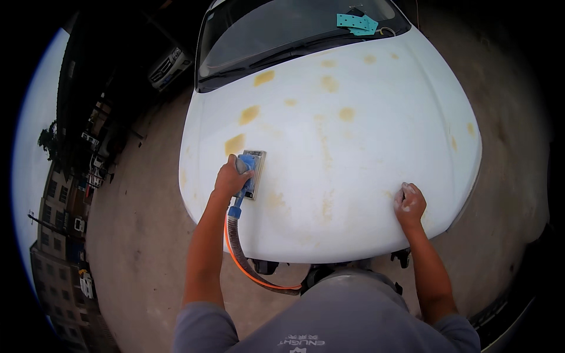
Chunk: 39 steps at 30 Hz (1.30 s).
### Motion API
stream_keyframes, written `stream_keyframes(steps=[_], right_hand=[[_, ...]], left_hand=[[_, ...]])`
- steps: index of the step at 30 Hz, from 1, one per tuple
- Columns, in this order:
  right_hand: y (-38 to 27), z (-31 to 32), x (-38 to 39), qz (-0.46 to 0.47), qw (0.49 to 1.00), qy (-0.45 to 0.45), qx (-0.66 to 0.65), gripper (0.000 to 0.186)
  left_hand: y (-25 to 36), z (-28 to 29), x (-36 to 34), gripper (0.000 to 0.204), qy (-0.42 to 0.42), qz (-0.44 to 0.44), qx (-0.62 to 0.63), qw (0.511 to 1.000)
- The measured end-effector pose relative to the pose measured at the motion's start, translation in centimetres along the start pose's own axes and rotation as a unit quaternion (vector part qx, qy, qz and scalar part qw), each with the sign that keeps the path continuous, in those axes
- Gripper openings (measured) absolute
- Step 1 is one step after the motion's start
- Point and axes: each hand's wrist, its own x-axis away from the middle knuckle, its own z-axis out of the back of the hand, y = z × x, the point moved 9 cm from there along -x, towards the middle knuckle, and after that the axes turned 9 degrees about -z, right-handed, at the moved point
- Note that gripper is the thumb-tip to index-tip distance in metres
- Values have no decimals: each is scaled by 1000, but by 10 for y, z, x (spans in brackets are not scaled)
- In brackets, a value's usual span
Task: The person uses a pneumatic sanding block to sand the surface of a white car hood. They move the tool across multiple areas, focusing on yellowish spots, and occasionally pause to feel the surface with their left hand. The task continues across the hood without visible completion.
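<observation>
My left hand (227, 177) is wrapped round a blue air sander (251, 160) with a flat rectangular pad, which rests on the left part of a white car hood (382, 141). A ribbed dark hose (235, 238) and an orange air line (239, 257) run from the sander down toward my body. Just beyond the pad lies a yellowish filler patch (234, 144). On the right side of the hood, my right hand (411, 206) is curled into a loose fist, dusted with white powder; nothing shows in it. More yellow patches (249, 115) are scattered over the white surface.
Green perforated sanding sheets (358, 23) lie at the base of the windshield (282, 29), near the wipers (282, 56). Concrete floor (141, 229) surrounds the car. Another vehicle (169, 67) stands at the far left. My grey shirt (353, 312) is against the hood's front edge.
</observation>
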Motion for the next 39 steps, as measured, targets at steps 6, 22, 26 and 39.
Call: stream_keyframes(steps=[6, 22, 26, 39], right_hand=[[-7, 10, 5, 39, 996, 77, -34, 14], [-8, -8, 8, 78, 996, 44, 24, 24], [2, -10, 10, 68, 996, 52, 12, 22], [-1, -11, 11, 51, 997, 49, 31, 24]], left_hand=[[8, -14, 53, 63, -47, -2, -23, 999], [3, 0, 22, 68, -50, -13, -28, 998], [4, 0, 23, 68, -53, -7, -20, 998], [-46, 13, -27, 66, -16, 10, 20, 1000]])
